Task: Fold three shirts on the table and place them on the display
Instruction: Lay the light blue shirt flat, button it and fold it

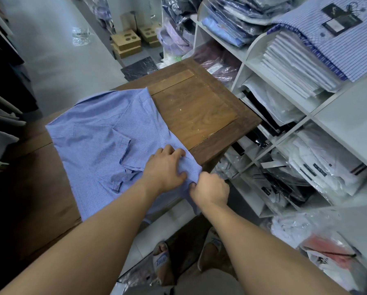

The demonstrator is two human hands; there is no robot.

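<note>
Looking down on a wooden table (199, 111), a blue shirt (106, 141) lies spread across it, its near end hanging over the edge. The left hand (165, 167) presses the cloth down with bent fingers near the shirt's right side. Just beside it, the right hand (210, 189) pinches the shirt's edge at the table's rim. A sleeve looks turned in, so folding seems barely begun. White shelves (248, 60) of packed shirts stand to the right. Whether any shirt is already placed there, I cannot tell.
</note>
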